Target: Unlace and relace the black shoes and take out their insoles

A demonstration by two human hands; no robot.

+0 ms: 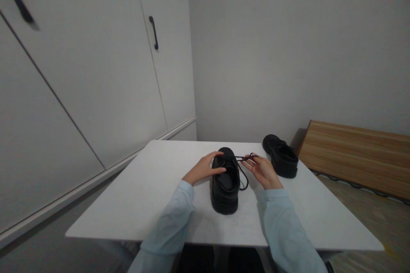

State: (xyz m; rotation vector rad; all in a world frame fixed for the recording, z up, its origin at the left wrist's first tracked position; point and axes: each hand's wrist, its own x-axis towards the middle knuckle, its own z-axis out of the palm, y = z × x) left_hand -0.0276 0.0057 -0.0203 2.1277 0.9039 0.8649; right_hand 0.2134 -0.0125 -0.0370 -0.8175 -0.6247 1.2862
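A black lace-up shoe sits upright on the white table, its toe pointing away from me and its opening towards me. My left hand grips the shoe's left side, fingers near the laces and thumb over the opening. To the right of the shoe, my right hand pinches the black shoelace between its fingertips. The lace is drawn out sideways from the shoe, and one loop hangs down by its right side. The fingertips partly cover the lace.
A second black shoe stands at the table's right back edge. A wood-grain board is beyond the table on the right. White cabinet doors with dark handles rise on the left, and a grey wall is behind.
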